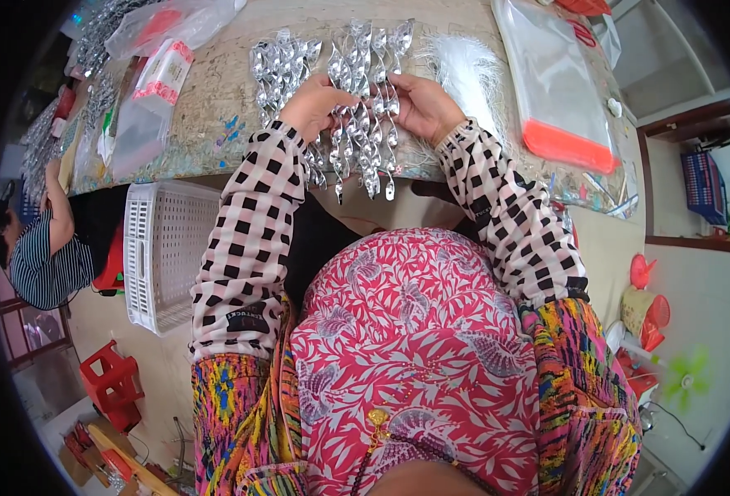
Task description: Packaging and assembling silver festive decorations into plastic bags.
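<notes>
Hands at the table point(216, 124) edge: left hand point(314, 103) and right hand point(424, 106) both pinch a row of silver spiral ornaments point(363, 107) between them. Best keep strands flat, parallel, tips aligned. Clear bag point(551, 83) right of them.

two hands point(311, 103), one white basket point(162, 248), two red stools point(113, 384)

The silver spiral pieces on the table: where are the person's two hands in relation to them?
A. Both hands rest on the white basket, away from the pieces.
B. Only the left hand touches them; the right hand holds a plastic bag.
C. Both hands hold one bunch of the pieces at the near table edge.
C: the left hand and the right hand grip the bunch of silver spiral pieces from either side at the table edge.
</notes>
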`<action>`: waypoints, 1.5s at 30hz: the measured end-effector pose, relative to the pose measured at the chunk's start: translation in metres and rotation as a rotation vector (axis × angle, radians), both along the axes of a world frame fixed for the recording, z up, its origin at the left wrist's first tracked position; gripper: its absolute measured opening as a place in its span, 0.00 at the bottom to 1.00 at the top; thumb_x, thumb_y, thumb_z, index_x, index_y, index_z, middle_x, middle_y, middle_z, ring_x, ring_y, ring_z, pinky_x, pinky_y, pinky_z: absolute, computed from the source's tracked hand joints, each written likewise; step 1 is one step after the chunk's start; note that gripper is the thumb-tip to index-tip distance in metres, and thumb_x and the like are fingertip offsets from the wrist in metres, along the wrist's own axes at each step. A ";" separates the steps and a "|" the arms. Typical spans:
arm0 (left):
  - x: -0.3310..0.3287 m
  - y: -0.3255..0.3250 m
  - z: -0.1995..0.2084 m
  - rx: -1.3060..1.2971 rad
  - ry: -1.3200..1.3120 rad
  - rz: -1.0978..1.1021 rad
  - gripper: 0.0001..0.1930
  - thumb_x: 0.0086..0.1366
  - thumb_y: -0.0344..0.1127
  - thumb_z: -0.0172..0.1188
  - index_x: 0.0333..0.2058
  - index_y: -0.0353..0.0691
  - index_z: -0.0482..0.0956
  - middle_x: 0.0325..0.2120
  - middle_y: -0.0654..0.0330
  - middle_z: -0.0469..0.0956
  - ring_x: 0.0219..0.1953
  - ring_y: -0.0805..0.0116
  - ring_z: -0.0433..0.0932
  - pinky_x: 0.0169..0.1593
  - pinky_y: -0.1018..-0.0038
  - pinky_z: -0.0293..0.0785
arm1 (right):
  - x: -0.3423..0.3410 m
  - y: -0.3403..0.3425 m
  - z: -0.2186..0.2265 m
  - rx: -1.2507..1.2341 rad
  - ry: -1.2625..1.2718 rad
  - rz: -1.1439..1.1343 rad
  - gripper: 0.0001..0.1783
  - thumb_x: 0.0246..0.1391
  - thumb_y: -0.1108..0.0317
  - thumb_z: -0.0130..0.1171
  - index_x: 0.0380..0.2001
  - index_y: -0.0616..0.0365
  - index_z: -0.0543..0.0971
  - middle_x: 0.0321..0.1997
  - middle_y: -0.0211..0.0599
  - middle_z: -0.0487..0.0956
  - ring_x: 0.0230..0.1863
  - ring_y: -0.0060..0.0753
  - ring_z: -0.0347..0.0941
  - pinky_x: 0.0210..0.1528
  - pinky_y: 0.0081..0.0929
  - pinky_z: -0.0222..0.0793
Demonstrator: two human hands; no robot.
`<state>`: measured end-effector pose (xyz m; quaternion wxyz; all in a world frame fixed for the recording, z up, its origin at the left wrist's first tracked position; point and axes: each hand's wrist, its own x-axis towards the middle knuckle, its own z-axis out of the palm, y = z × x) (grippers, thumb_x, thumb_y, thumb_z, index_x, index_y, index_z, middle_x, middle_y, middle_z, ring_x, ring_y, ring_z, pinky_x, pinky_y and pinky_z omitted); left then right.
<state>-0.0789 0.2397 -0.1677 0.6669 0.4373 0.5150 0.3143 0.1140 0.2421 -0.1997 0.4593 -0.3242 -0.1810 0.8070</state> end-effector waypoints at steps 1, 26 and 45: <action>-0.002 0.001 -0.003 -0.007 -0.041 0.025 0.14 0.54 0.22 0.60 0.40 0.32 0.71 0.33 0.57 0.76 0.33 0.68 0.77 0.32 0.72 0.74 | 0.003 -0.001 0.004 0.042 -0.040 0.049 0.14 0.65 0.67 0.38 0.42 0.70 0.68 0.36 0.46 0.76 0.36 0.40 0.77 0.41 0.37 0.78; -0.006 -0.003 -0.011 -0.023 0.026 -0.073 0.42 0.55 0.22 0.61 0.63 0.28 0.44 0.43 0.50 0.70 0.41 0.63 0.74 0.37 0.69 0.72 | 0.006 -0.001 -0.011 0.125 -0.331 0.138 0.11 0.59 0.67 0.54 0.40 0.63 0.73 0.33 0.38 0.79 0.30 0.30 0.78 0.34 0.33 0.77; -0.011 0.003 -0.020 -0.009 -0.013 -0.099 0.25 0.49 0.19 0.60 0.48 0.32 0.66 0.35 0.57 0.74 0.37 0.67 0.75 0.38 0.73 0.73 | -0.012 -0.019 0.008 0.264 -0.500 0.121 0.19 0.43 0.80 0.63 0.42 0.63 0.73 0.33 0.38 0.80 0.31 0.30 0.77 0.30 0.27 0.75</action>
